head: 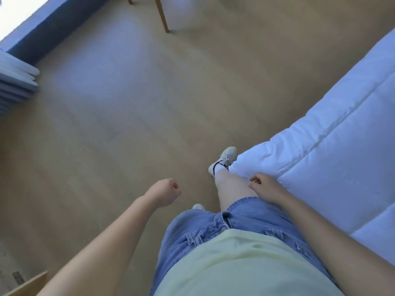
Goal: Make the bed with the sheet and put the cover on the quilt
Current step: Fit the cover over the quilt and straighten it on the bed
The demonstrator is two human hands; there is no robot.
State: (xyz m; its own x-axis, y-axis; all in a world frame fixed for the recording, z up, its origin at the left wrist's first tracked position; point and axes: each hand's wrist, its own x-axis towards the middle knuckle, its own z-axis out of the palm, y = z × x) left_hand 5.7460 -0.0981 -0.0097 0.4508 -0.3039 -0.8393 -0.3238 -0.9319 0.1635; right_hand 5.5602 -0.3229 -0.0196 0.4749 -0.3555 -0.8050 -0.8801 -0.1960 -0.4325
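The left hand hangs over the floor, fingers loosely curled and holding nothing. The right hand is curled just as loosely and is also empty. It sits just beside the near corner of the white quilt, and whether it brushes the fabric cannot be told.

The quilt lies spread along the right of the view, bare and stitched in channels, so the covering step looks not yet done. Neither sheet nor cover is in view. The person seems to be between steps, striding along the bedside with one shoe forward. The next move probably calls for fetching the cover (or the sheet) from out of view, or for taking a firm pinch on that quilt corner.

Counted:
- Two hands and one quilt.
- Two shoes, the second showing only its toe.
- Two wooden legs at the top, of some piece of furniture.
- One pleated curtain at the left edge.
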